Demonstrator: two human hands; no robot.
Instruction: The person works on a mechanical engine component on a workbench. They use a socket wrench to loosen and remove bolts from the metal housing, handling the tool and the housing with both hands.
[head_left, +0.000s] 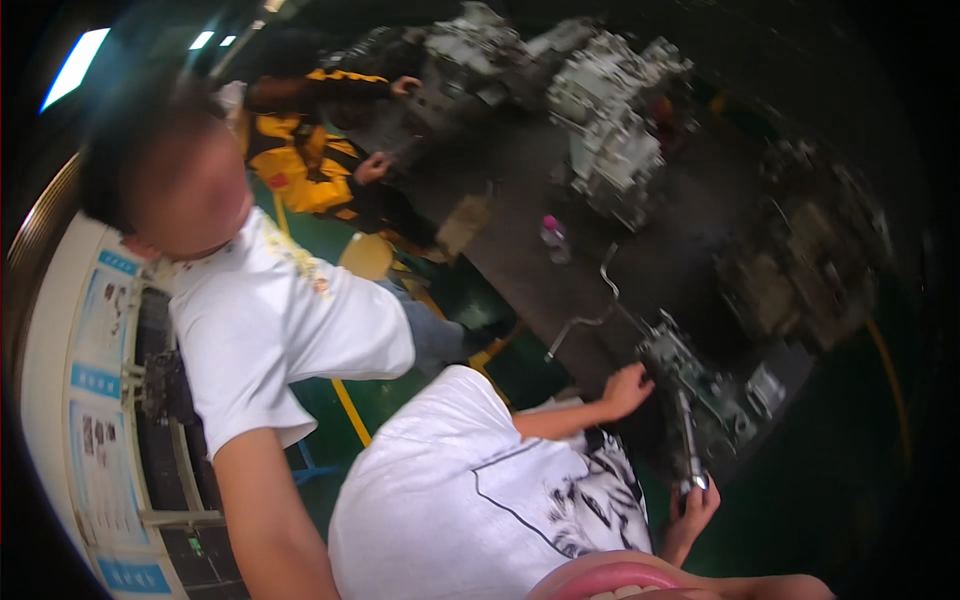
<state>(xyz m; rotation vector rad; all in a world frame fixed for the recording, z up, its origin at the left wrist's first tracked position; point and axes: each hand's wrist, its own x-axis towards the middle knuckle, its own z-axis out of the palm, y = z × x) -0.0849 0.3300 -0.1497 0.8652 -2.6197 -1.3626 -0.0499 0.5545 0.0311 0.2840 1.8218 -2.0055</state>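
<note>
My left hand (628, 390) is beside a grey metal casting (700, 375) at the near edge of the dark workbench. Its fingers are curled, and what they hold, if anything, is hidden. Lower and to the right, my right hand (694, 512) closes around the shiny end of a long metal bar-like tool (687, 430). That bar runs along the casting. A thin bent metal rod (612, 275) lies on the bench beyond my left hand. The picture is dim and somewhat blurred, so small parts are unclear.
Large gearbox-like metal assemblies (610, 110) stand at the far side, another dark one (800, 250) at the right. A pink-capped bottle (554, 240) is on the bench (510, 260). A person in a white shirt (290, 330) stands close at left; another in a yellow-black jacket (310, 165) works beyond.
</note>
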